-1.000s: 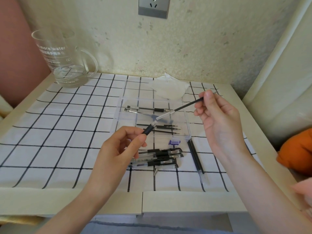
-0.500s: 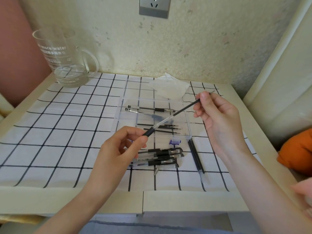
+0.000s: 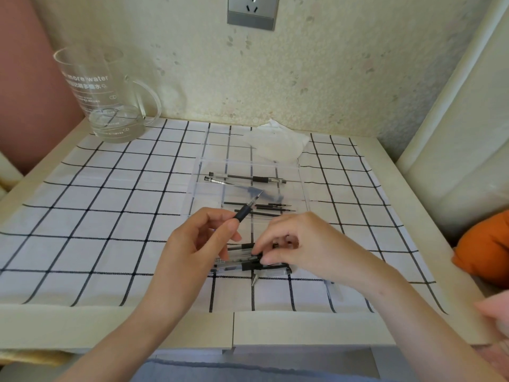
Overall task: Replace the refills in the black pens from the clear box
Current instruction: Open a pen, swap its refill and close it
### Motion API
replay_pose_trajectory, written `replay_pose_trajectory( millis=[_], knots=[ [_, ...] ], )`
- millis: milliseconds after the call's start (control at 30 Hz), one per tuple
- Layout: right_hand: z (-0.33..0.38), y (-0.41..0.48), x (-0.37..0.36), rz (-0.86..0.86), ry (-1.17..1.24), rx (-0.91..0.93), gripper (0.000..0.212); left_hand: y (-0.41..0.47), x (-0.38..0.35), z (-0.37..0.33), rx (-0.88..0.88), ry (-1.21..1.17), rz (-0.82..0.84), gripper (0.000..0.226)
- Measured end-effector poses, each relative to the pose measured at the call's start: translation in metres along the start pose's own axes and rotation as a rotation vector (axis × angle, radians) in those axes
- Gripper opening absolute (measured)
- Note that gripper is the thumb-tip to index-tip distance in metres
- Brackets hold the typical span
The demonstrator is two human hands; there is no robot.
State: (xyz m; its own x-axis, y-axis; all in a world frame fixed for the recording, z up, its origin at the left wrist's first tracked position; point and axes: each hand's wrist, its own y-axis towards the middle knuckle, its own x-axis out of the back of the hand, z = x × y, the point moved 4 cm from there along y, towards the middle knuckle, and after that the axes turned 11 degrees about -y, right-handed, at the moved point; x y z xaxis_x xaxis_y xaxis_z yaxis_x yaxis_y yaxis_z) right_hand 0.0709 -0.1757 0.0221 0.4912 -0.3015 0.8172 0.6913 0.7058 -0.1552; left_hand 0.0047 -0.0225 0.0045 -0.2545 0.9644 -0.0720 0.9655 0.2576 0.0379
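My left hand [image 3: 198, 244] is pinched on the black grip of a clear pen barrel [image 3: 246, 210] that points up and away over the clear box [image 3: 301, 172]. Inside the box lie two black pens [image 3: 248, 179] at the back and several thin black refills [image 3: 264, 209] nearer me. In front of the box is a pile of black pens [image 3: 242, 264] on the checked cloth. My right hand [image 3: 300, 244] rests low over that pile with curled fingers, their tips touching the pens. Whether they grip anything is hidden.
A loose metal pen tip [image 3: 254, 279] lies just in front of the pile. A clear refill end [image 3: 334, 290] shows under my right wrist. A glass jug [image 3: 107, 97] stands back left, a tissue [image 3: 275, 144] behind the box, an orange object [image 3: 484, 252] at the right.
My right hand pulled the black refill out of the barrel, then dropped down to the pile of pens. The refill is no longer visible. My left hand kept the barrel.
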Motion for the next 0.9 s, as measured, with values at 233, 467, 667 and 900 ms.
replay_pose_trajectory(
  millis=[233, 467, 667, 900],
  knots=[
    [0.019, 0.000, -0.026, 0.019, -0.452, 0.288, 0.016, 0.000, -0.001, -0.001, 0.011, -0.028, -0.015, 0.023],
    [0.017, 0.003, -0.033, 0.032, -0.470, 0.328, 0.008, 0.000, 0.000, -0.001, 0.016, -0.039, -0.018, 0.029],
    [0.012, 0.003, -0.032, 0.010, -0.472, 0.311, 0.009, 0.000, -0.002, -0.002, 0.012, -0.036, -0.014, 0.029],
    [0.018, 0.000, -0.012, -0.075, -0.030, 0.196, 0.004, 0.000, 0.000, -0.003, 0.008, -0.035, -0.019, 0.028]
  ],
)
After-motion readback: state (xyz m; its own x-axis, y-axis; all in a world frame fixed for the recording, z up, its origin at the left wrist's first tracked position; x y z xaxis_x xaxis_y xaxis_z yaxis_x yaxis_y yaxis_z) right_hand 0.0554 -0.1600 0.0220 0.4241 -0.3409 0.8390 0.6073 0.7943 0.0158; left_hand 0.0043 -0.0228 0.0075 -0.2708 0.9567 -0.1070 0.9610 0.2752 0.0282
